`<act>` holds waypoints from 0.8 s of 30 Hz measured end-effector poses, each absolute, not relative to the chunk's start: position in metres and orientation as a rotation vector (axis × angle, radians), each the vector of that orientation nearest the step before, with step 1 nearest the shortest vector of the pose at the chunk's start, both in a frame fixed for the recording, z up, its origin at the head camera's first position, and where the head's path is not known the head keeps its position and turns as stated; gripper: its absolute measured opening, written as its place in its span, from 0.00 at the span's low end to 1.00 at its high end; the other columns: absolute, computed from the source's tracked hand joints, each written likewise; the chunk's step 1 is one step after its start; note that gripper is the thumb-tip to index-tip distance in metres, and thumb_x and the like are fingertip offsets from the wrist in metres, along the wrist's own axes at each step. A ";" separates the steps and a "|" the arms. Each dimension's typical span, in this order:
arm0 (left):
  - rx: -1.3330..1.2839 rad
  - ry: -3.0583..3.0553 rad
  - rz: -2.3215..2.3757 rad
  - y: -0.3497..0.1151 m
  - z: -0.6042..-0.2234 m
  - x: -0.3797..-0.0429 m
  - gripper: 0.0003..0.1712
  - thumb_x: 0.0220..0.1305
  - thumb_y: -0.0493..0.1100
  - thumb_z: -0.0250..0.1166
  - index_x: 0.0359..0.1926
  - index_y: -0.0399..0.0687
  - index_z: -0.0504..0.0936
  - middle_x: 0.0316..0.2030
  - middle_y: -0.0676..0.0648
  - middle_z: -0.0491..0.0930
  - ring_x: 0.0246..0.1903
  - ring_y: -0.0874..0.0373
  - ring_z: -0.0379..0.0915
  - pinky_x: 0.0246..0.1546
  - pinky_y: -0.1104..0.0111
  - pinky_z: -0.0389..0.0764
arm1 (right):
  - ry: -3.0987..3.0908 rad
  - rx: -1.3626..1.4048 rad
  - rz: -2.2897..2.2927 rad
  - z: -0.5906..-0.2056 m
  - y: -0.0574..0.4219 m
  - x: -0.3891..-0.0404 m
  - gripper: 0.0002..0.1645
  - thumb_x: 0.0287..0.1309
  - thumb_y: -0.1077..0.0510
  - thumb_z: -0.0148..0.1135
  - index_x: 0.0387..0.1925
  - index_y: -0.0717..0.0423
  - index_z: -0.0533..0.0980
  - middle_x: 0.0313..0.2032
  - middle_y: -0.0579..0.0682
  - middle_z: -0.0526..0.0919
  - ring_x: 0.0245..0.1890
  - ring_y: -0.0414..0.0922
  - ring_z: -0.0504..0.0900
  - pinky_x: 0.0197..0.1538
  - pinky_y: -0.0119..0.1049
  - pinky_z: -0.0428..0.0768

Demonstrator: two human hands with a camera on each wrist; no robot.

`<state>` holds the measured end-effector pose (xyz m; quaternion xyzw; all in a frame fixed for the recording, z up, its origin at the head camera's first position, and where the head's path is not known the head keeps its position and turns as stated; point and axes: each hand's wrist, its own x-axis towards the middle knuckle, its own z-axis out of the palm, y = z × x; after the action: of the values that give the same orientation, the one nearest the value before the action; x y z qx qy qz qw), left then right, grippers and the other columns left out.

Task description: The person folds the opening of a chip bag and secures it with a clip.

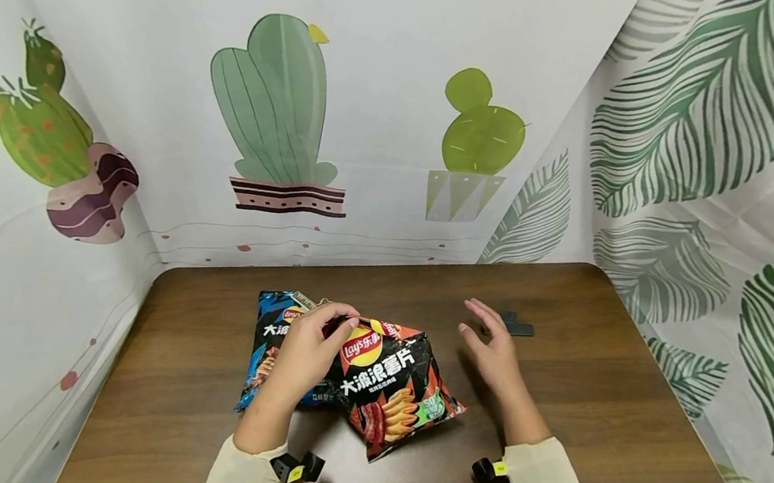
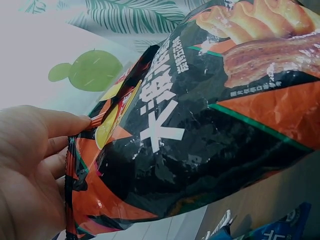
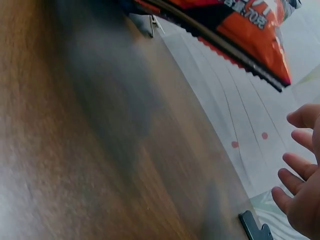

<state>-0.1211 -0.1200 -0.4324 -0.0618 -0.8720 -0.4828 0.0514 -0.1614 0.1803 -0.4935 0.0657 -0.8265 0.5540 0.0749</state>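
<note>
My left hand (image 1: 314,345) pinches the folded top edge of a black and orange potato chip bag (image 1: 397,402) between thumb and fingers. In the left wrist view that bag (image 2: 180,165) is held tilted, its printed front showing. My right hand (image 1: 496,357) is apart from it, to its right, with fingers spread and nothing held. The right wrist view shows the bag's crimped lower edge (image 3: 240,57) raised over the table, a little away from my right fingertips (image 3: 282,200). Behind my left hand, partly hidden, lies a blue chip bag (image 1: 272,308).
A small dark flat object (image 1: 519,326) lies on the wooden table (image 1: 192,442) beyond my right hand. At the blue bag's top edge is a pale striped clip-like piece (image 1: 304,300). A white printed cloth (image 1: 387,114) hangs along the table's back edge.
</note>
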 end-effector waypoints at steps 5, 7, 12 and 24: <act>-0.188 -2.656 -1.455 -0.120 -0.432 -0.121 0.08 0.73 0.50 0.62 0.47 0.58 0.85 0.41 0.52 0.84 0.32 0.57 0.74 0.33 0.67 0.76 | -2.487 0.178 1.633 -0.497 0.185 -0.164 0.27 0.66 0.68 0.61 0.66 0.67 0.71 0.71 0.67 0.67 0.74 0.65 0.61 0.76 0.63 0.54; -0.187 -2.658 -1.448 -0.120 -0.432 -0.121 0.08 0.73 0.50 0.62 0.47 0.58 0.85 0.42 0.52 0.84 0.33 0.57 0.74 0.34 0.67 0.77 | -2.493 0.164 1.637 -0.505 0.189 -0.168 0.28 0.66 0.67 0.61 0.66 0.67 0.71 0.72 0.66 0.65 0.75 0.65 0.59 0.76 0.65 0.52; -0.185 -2.663 -1.444 -0.120 -0.433 -0.121 0.08 0.73 0.50 0.62 0.47 0.57 0.85 0.41 0.52 0.84 0.33 0.58 0.74 0.33 0.67 0.77 | -2.523 0.128 1.620 -0.534 0.204 -0.181 0.29 0.67 0.64 0.62 0.68 0.62 0.70 0.75 0.61 0.63 0.76 0.63 0.57 0.76 0.66 0.50; -0.209 -2.636 -1.475 -0.121 -0.433 -0.121 0.08 0.73 0.48 0.63 0.47 0.55 0.85 0.42 0.51 0.85 0.33 0.58 0.74 0.34 0.69 0.77 | -2.580 0.144 1.475 -0.550 0.220 -0.190 0.29 0.67 0.63 0.61 0.69 0.58 0.71 0.75 0.60 0.61 0.76 0.64 0.56 0.74 0.66 0.55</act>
<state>-0.1206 -0.1209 -0.4327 -0.0690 -0.8692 -0.4864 0.0569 -0.1897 0.2197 -0.5496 0.0483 -0.8641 0.4941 0.0829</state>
